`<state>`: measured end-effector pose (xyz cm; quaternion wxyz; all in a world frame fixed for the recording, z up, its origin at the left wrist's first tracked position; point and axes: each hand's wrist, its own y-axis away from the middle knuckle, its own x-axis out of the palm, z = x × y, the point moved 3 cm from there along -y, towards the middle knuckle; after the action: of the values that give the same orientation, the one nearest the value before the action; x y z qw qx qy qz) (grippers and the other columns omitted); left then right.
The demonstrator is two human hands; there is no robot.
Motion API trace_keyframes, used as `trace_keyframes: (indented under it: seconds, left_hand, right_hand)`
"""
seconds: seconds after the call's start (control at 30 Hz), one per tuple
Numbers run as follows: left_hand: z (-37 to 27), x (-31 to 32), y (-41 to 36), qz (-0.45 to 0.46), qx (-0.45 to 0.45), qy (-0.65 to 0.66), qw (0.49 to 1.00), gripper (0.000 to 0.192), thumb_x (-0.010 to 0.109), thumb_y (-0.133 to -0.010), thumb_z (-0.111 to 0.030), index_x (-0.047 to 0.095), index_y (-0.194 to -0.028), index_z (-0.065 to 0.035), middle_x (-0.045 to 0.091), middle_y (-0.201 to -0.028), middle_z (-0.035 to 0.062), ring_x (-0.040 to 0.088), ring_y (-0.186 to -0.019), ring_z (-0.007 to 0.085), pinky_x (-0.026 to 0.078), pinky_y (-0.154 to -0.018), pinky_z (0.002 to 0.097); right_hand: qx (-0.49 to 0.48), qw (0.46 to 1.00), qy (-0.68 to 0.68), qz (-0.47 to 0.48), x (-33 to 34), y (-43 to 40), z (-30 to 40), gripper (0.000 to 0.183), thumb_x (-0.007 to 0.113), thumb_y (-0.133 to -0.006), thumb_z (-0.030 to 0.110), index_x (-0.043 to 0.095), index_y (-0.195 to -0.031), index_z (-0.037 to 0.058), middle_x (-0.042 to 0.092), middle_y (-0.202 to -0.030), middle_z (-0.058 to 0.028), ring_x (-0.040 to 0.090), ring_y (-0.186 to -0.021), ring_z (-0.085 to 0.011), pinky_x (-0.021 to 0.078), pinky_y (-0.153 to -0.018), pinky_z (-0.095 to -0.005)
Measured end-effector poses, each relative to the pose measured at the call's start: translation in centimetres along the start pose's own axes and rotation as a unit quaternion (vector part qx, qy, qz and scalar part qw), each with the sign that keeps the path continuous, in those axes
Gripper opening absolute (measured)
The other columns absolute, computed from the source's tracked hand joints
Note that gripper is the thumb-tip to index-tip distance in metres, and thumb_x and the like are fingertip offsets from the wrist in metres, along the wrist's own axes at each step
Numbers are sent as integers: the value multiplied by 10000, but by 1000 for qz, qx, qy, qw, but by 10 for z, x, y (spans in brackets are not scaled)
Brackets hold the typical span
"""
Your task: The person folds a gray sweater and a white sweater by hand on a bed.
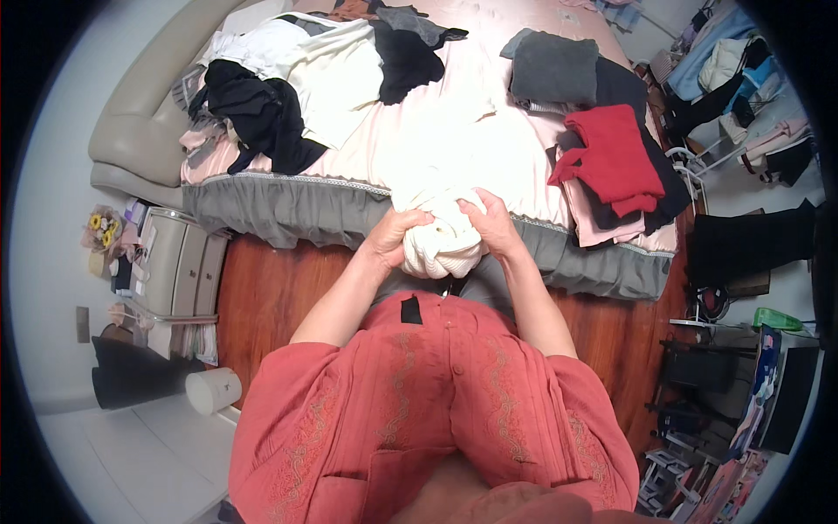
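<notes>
Both my hands grip a bunched white knit garment (442, 245) in front of my waist, at the near edge of the bed. My left hand (395, 237) holds its left side, the thumb lying over the cloth. On the right side, my right hand (490, 223) pinches the fabric near its top. White cloth runs on from the bunch onto the bed, where bright glare hides its outline. A loose heap with a white garment (340, 78) and a black garment (252, 108) lies on the bed's left. Folded clothes, a grey one (553, 69) and a red one (615, 157) among them, are stacked on its right.
The pink-covered bed (530, 157) has a grey ruffled skirt (281, 209). A nightstand (186, 262) and a white bin (213, 391) stand at left. Clothes hang on a white rack (710, 160) at right, above a green bottle (777, 319). Wooden floor (275, 281) shows beside me.
</notes>
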<state>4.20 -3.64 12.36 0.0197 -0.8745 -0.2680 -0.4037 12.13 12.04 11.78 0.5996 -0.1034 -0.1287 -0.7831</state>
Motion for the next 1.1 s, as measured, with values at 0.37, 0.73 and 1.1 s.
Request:
trace_keyframes:
  seconds: [0.37, 0.73, 1.1]
  left_hand:
    - [0, -5, 0, 24, -14, 165, 986, 530, 591, -791, -22, 433, -1289, 68, 586, -1177, 180, 602, -1059, 280, 481, -949, 398]
    - [3, -14, -1, 36, 10, -11, 999, 597, 626, -749, 42, 430, -1313, 17, 561, -1227, 138, 566, -1113, 233, 459, -957, 356]
    - [14, -15, 0, 32, 4, -95, 995, 590, 639, -745, 25, 450, -1304, 6, 561, -1207, 103, 560, -1083, 196, 455, -935, 326]
  right_hand:
    - [-307, 819, 453, -172, 29, 22, 50, 202, 696, -706, 81, 574, -854, 17, 566, -790, -120, 570, -725, -292, 468, -659, -374]
    - [-105, 813, 572, 23, 42, 19, 6, 183, 597, -768, 117, 636, -903, 0, 622, -842, -220, 597, -842, -399, 472, -731, -467]
    - [-20, 724, 688, -52, 28, 1, -43, 206, 707, -627, 95, 657, -796, -11, 646, -819, -223, 641, -819, -363, 515, -725, -438]
